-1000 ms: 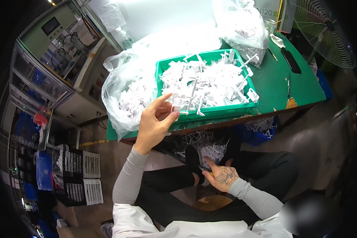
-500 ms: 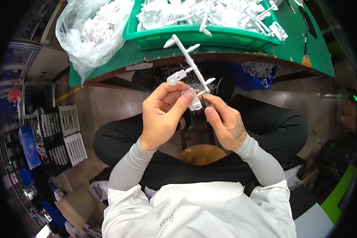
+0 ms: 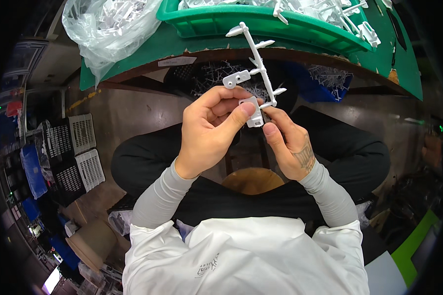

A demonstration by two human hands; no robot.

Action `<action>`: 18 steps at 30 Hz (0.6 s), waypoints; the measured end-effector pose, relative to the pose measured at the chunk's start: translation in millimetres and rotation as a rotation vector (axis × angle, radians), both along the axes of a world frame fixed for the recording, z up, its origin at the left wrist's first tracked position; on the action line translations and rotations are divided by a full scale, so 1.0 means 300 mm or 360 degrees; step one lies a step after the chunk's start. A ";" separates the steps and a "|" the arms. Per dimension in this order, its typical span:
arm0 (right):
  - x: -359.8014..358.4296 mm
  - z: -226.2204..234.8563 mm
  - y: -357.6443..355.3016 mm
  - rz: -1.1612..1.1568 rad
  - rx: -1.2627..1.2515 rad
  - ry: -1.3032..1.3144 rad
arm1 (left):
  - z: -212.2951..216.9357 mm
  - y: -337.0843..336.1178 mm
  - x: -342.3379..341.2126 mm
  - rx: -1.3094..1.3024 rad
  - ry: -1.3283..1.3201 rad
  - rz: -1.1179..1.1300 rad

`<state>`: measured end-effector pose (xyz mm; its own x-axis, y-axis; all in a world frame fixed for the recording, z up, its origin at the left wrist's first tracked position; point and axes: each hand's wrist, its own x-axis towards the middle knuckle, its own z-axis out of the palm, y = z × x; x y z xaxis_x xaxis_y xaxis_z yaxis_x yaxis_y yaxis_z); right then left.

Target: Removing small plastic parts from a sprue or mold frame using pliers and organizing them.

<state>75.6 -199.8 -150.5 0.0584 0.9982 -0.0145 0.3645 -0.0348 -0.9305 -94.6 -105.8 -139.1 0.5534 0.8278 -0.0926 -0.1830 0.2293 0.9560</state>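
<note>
Left hand (image 3: pixel 206 135) tight on white sprue (image 3: pixel 262 68), long axis forward, slightly leftward; right hand (image 3: pixel 291 147) curled, hold unclear.

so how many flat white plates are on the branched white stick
2: the upper plate sticks out left from the white stick, above the left hand; the lower plate is pinched in that hand. More may be hidden behind the hand.
</note>
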 end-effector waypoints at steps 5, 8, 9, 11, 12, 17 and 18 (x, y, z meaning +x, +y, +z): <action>0.002 -0.006 0.001 0.0009 -0.0022 0.0028 | 0.007 0.005 0.004 -0.0113 -0.0018 -0.0007; 0.001 -0.007 0.001 0.0019 -0.0003 0.0048 | 0.015 0.002 0.006 -0.0071 0.0013 0.0000; 0.001 -0.007 0.001 0.0019 -0.0004 0.0049 | 0.018 0.002 0.005 -0.0057 0.0040 0.0000; 0.002 -0.004 -0.001 0.0020 -0.0022 -0.0014 | 0.012 -0.004 0.009 -0.0099 0.0008 0.0024; 0.003 -0.007 -0.001 0.0018 -0.0020 -0.0013 | 0.009 -0.005 0.012 -0.0138 -0.0025 0.0046; 0.003 0.005 0.001 0.0034 -0.0057 -0.0017 | 0.003 -0.002 0.009 -0.0194 0.0067 0.0040; 0.003 0.010 0.000 0.0032 -0.0059 -0.0014 | 0.002 -0.005 0.010 -0.0169 0.0069 0.0051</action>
